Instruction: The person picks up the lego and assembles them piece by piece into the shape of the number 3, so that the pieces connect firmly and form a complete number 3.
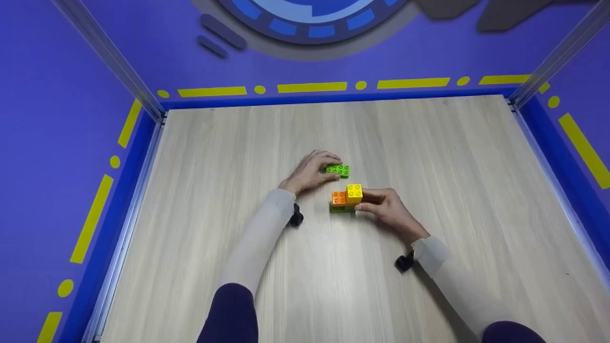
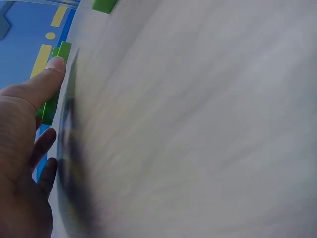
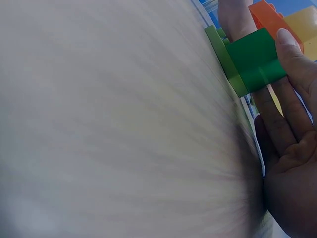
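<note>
Tabletop (image 1: 228, 200): pale, wood-grained. Right hand (image 1: 391, 209): thumb and fingers grip a stack (image 1: 351, 197) of smooth toy bricks. Left hand (image 1: 310, 171): thumb and fingers pinch a rectangular green studded brick (image 1: 339, 171), just beyond the stack. Right-wrist view exposes the dark-green block (image 3: 253, 59), largely hidden from the head view; only the latter shows the yellow brick's (image 1: 354, 194) four top studs.

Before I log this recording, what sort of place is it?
Probably a small purpose-built work booth: yellow-dashed blue-purple wall panels, silvery metal corner posts and a pale wood-grain tabletop between them.
</note>
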### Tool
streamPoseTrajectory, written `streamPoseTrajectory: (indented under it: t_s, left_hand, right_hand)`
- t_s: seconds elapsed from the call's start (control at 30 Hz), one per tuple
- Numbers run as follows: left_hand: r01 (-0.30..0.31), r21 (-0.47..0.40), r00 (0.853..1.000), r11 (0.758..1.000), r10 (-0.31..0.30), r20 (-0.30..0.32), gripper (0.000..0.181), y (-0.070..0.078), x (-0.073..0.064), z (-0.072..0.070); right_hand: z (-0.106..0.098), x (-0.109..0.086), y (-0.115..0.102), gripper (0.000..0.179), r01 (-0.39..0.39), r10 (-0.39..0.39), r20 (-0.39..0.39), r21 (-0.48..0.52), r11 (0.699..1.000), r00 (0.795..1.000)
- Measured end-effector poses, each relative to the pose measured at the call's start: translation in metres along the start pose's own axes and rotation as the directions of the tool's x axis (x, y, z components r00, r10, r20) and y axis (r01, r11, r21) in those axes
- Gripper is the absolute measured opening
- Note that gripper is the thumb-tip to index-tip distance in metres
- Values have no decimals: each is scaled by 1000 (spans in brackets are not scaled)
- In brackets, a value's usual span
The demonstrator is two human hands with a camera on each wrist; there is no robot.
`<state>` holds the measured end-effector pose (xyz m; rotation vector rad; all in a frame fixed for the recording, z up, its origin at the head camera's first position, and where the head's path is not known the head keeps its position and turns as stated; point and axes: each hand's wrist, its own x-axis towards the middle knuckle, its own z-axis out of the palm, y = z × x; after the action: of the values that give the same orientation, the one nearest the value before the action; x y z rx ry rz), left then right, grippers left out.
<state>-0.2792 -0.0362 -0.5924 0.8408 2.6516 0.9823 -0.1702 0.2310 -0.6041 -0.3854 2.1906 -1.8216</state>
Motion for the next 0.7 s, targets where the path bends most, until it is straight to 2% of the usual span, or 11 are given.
streamPoseTrajectory:
  t_s: [0.13, 0.27, 0.53, 0.7]
  left_hand:
    - [33, -92, 999, 995, -31, 20, 47, 5, -2, -6]
    - [48, -118, 999, 992, -45, 28, 47, 9, -4, -12]
    - [-3, -139, 1000, 990, 3, -1, 44, 16, -10, -22]
    - [-30, -121, 1000, 992, 28, -13, 43, 20, -13, -26]
  right_hand:
    - [0, 0, 0, 45, -5, 5, -3, 3, 1000, 1000]
    - [1, 1, -1, 45, -8, 8, -3, -5, 1000, 1000]
    - [1, 2, -2, 45, -16, 16, 1, -9, 1000, 1000]
    - [2, 0, -2, 45, -12, 12, 0, -13, 1000, 1000]
